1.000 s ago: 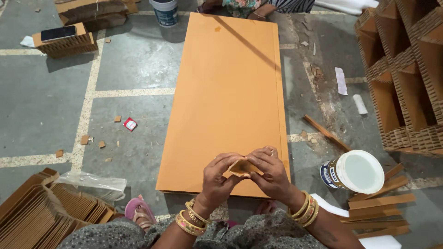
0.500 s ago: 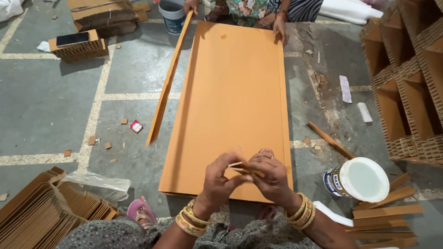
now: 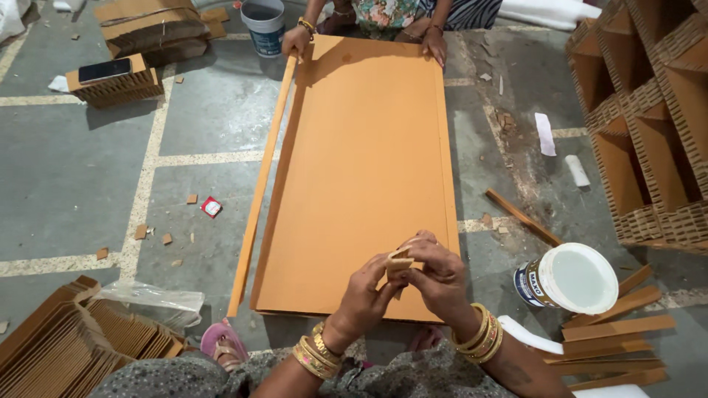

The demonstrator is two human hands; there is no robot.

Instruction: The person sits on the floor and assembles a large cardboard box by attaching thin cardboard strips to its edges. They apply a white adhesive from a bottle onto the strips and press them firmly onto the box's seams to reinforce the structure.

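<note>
A small folded piece of cardboard [image 3: 399, 264] sits pinched between my two hands above the near edge of the big orange board [image 3: 361, 177] that lies flat on the concrete floor [image 3: 74, 191]. My left hand [image 3: 363, 298] has its grip closed on the piece from below and the left, while my right hand [image 3: 436, 276] closes over it from the right, fingertips meeting on the tan scrap, bangles at both wrists. To work this fold well, I judge that both thumbs should press along one crease line and the piece should stay low over the board. The scrap's long axis seems to run roughly upright and a little tilted, its pale top edge toward the far end of the board; its exact shape is partly hidden by my fingers. Across the board, another person's hands [image 3: 435, 44] rest at its far edge, one of them [image 3: 297, 40] holding the end of a long orange strip [image 3: 262, 191] that runs along the board's left edge. A white-lidded tin [image 3: 568, 278] stands on the floor just off the board's near right corner, beside loose wooden slats [image 3: 612, 332]. Stacked corrugated pieces [image 3: 59, 339] lie at my left, a grey bucket [image 3: 264, 22] near the far left corner.
</note>
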